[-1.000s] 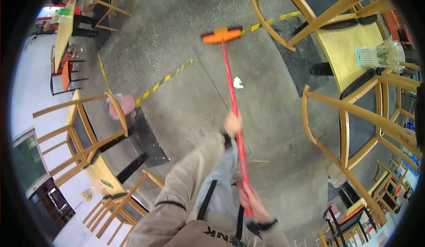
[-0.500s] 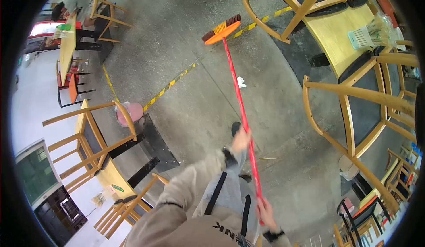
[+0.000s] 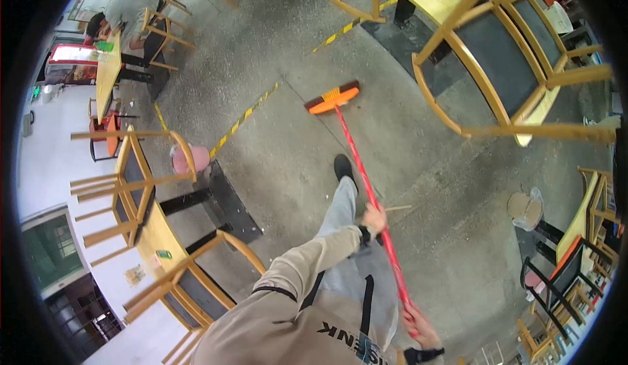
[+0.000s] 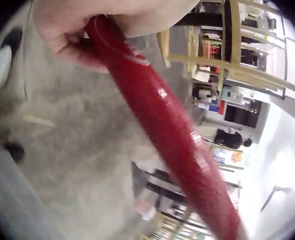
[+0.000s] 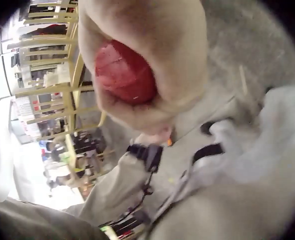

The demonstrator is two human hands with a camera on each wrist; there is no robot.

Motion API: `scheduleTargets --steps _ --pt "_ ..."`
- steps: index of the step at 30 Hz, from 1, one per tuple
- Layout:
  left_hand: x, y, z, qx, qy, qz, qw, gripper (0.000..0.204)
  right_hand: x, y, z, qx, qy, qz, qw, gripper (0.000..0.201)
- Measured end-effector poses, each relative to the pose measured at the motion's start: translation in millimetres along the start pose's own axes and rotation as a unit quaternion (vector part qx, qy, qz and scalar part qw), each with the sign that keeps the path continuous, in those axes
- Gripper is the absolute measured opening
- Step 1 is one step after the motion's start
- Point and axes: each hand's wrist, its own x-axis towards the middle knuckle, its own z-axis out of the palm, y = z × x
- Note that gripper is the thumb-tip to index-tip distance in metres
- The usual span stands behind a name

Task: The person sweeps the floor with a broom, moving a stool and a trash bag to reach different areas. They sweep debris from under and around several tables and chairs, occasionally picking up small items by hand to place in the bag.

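Both hands grip the red broom handle point(image 3: 369, 195): the left hand point(image 3: 374, 220) mid-shaft at frame centre, the right hand point(image 3: 418, 326) wrapped round its end at the bottom edge. The orange broom head point(image 3: 333, 98) rests on the concrete floor point(image 3: 281, 156), upper centre. To sweep well, I'd keep the bristles flat and use short, even strokes.

The open grey concrete floor point(image 3: 288, 57) gives free passage ahead and to the left of the orange broom head point(image 3: 333, 99). On the right, a wooden chair with dark seat point(image 3: 504, 64) stands near (its curved leg comes closest). On the left, the black table base plate point(image 3: 226, 201) and a pink round bucket point(image 3: 186, 159) block the way. A small bin with plastic liner point(image 3: 526, 209) stands at right.
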Motion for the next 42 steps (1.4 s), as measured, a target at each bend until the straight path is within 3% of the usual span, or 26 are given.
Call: scheduleTargets --steps 1,2,3,4,6,8,11,12,13,15,16,19,21,23,25,26,27,29,30,31,32,35,37,39,41,42 --pt "-5.5 -67.5 59.2 0.011 -0.014 0.003 1.000 0.040 -28.3 28.9 -46.7 -0.049 -0.006 0.012 0.999 0.020" --pt "-82.3 -46.7 45.2 0.037 -0.022 0.079 0.996 0.043 -56.1 54.0 -82.0 -0.091 0.000 0.028 0.995 0.017" --pt "-100.2 -87.0 74.9 0.058 -0.026 0.142 0.988 0.045 -109.9 57.4 -50.1 -0.005 0.135 0.047 0.990 0.019" --pt "-121.9 -108.0 94.2 0.035 -0.032 0.127 0.991 0.042 -135.4 62.4 -52.9 -0.034 0.134 0.110 0.984 0.018" --pt "-183.6 -68.4 54.1 -0.120 -0.166 -0.002 0.979 0.035 -155.0 80.0 -57.9 -0.047 0.160 0.117 0.979 0.018" --pt "-187.8 -61.5 29.3 -0.152 -0.149 0.006 0.977 0.033 -137.4 104.5 -76.6 -0.078 0.139 0.095 0.983 0.020" --pt "-114.8 -76.9 -8.5 -0.187 -0.125 0.094 0.970 0.028 -50.7 112.9 -66.5 -0.125 -0.027 -0.025 0.991 0.020" --pt "-90.1 -71.1 -29.7 -0.197 -0.069 0.123 0.970 0.031 -13.7 109.7 -56.4 -0.115 -0.059 -0.048 0.990 0.021" --pt "-43.8 -79.3 -46.5 -0.047 0.098 0.228 0.968 0.032 22.6 106.8 -40.6 -0.101 -0.091 -0.069 0.988 0.035" --pt "12.1 -49.4 -117.9 -0.053 -0.023 0.099 0.993 0.031 84.8 90.2 31.2 -0.076 -0.106 -0.121 0.984 0.024" --pt "16.0 -26.3 -146.8 -0.002 0.080 0.123 0.989 0.032 112.4 82.0 64.1 -0.045 -0.155 -0.120 0.980 0.023" --pt "116.0 -38.1 -193.3 -0.039 -0.006 0.107 0.994 0.033 156.2 60.4 146.9 -0.024 -0.171 -0.145 0.974 0.025" --pt "152.9 -45.4 -192.4 0.186 0.148 0.121 0.964 0.037 163.0 57.5 170.3 0.004 -0.158 -0.117 0.980 0.028" --pt "123.6 -71.6 -139.6 0.186 0.235 0.117 0.947 0.038 144.2 65.9 126.5 0.025 -0.119 -0.112 0.986 0.028" --pt "50.4 -118.9 -51.7 0.305 0.433 0.182 0.828 0.030 95.2 86.1 73.6 0.005 -0.054 -0.095 0.994 0.026" --pt "1.4 -127.4 -28.6 0.212 0.282 0.095 0.931 0.045 68.6 105.6 41.6 -0.035 -0.004 -0.081 0.996 0.024" --pt "-50.5 -134.3 4.6 0.256 0.334 0.098 0.902 0.040 19.6 107.2 37.1 -0.070 0.031 -0.050 0.996 0.024" --pt "-118.2 -142.9 3.0 0.089 0.031 0.145 0.985 0.034 -40.8 155.8 -44.5 -0.046 0.054 0.019 0.997 0.028" --pt "-138.4 -152.4 6.3 0.053 -0.121 0.128 0.983 0.032 -106.0 116.7 75.6 -0.011 0.234 0.012 0.972 0.032" --pt "-158.6 -161.3 9.2 0.023 -0.257 0.096 0.961 0.030 -111.5 133.2 60.1 0.011 0.195 0.027 0.980 0.035" --pt "-204.0 -130.7 -19.8 0.030 -0.103 0.170 0.980 0.024 -127.6 149.5 43.5 0.029 0.162 0.050 0.985 0.038" --pt "-175.9 -101.2 -76.8 -0.107 -0.245 0.000 0.964 0.020 -110.0 126.4 127.0 0.001 0.299 0.039 0.953 0.037" --pt "-122.7 -75.1 -135.9 -0.174 -0.226 -0.006 0.958 0.028 -62.9 105.6 145.5 -0.073 0.042 0.024 0.996 0.031" --pt "-67.8 -12.8 -214.8 -0.168 -0.175 0.005 0.970 0.022 5.3 96.4 185.4 -0.014 0.021 0.005 1.000 0.043" --pt "32.7 -18.5 -250.2 -0.164 -0.141 0.037 0.976 0.018 76.7 73.9 235.8 0.012 -0.052 -0.039 0.998 0.041" --pt "97.3 -32.0 -265.9 0.017 -0.062 0.110 0.992 0.022 110.7 64.8 258.6 0.042 -0.098 -0.050 0.993 0.040"
